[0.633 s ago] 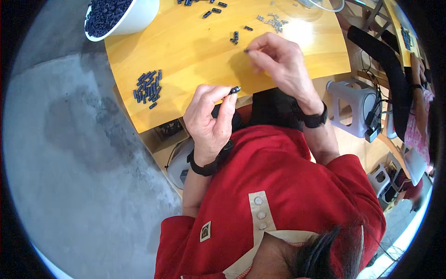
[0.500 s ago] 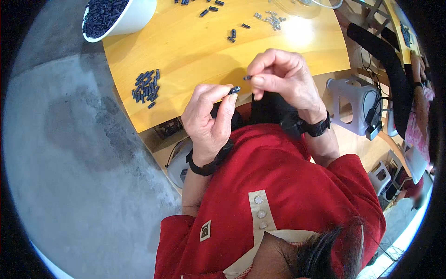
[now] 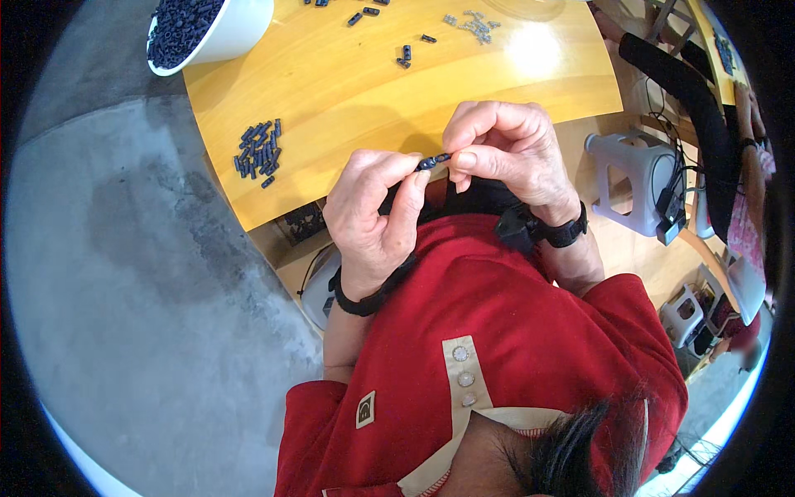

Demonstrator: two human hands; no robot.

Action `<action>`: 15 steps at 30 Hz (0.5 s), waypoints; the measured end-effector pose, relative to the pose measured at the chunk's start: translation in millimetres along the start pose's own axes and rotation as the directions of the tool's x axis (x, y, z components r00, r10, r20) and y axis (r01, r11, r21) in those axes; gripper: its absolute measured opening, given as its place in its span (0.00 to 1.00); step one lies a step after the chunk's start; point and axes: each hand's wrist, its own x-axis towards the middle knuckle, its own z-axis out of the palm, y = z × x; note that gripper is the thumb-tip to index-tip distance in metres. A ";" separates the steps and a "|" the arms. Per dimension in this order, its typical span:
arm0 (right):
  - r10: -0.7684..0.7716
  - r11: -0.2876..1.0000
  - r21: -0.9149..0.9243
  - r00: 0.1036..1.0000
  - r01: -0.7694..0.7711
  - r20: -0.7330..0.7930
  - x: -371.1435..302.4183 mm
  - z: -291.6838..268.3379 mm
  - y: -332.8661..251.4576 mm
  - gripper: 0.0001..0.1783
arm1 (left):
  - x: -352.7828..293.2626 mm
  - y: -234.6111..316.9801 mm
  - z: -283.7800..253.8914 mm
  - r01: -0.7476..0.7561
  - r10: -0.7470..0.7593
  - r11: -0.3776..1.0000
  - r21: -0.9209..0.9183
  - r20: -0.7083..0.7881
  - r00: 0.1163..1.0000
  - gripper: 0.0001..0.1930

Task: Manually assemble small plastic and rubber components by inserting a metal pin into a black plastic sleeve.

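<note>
Between the thumb and forefinger of my left hand (image 3: 374,211) is a small black plastic part (image 3: 426,164). My right hand (image 3: 507,157) pinches another small dark piece (image 3: 443,157), whose end meets the first part. Both hands are raised just over the table's near edge, fingertips almost together. The exact shape of each piece is partly hidden by the fingers. To the left on the table lies a pile of short black parts (image 3: 258,151).
A white tub (image 3: 240,33) full of black parts stands at the far left of the yellow table (image 3: 348,91). Small silvery pieces (image 3: 476,27) and several loose black parts (image 3: 404,56) lie farther back. At right are a white plastic stool (image 3: 633,178) with cables and another person's arm (image 3: 749,120).
My hands have come together. The dark piece in my right hand has moved down and left and now meets the black part in my left hand.
</note>
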 end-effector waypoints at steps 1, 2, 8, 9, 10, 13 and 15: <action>-0.008 1.000 -0.017 1.000 0.008 0.008 -0.3 -0.9 -0.3 0.05 | 0.1 0.3 0.4 -0.009 0.009 1.000 0.010 0.001 1.000 0.07; -0.016 0.999 -0.035 1.000 0.016 0.016 -0.5 -1.4 -0.6 0.05 | 0.3 0.5 0.7 -0.017 0.017 1.000 0.019 0.003 1.000 0.07; -0.072 0.995 -0.071 0.997 0.074 0.034 -0.6 -1.9 -6.5 0.04 | 2.7 2.3 0.8 -0.042 0.042 0.998 0.046 0.017 0.999 0.07; -0.072 0.995 -0.071 0.997 0.074 0.034 -0.5 -2.1 -7.5 0.04 | 2.6 2.4 0.8 -0.043 0.042 0.998 0.046 0.017 0.999 0.07; -0.063 0.994 -0.088 0.997 0.066 0.039 -0.2 -2.5 -8.3 0.04 | 2.3 2.4 0.8 -0.042 0.042 0.998 0.043 0.015 0.999 0.07; -0.054 0.993 -0.102 0.998 0.058 0.045 0.0 -2.6 -7.9 0.04 | 2.5 2.6 0.9 -0.037 0.036 0.998 0.041 0.021 0.999 0.07; -0.056 0.993 -0.098 0.997 0.061 0.050 -0.2 -2.6 -7.8 0.04 | 2.1 2.7 0.7 -0.035 0.033 0.998 0.045 0.028 0.999 0.07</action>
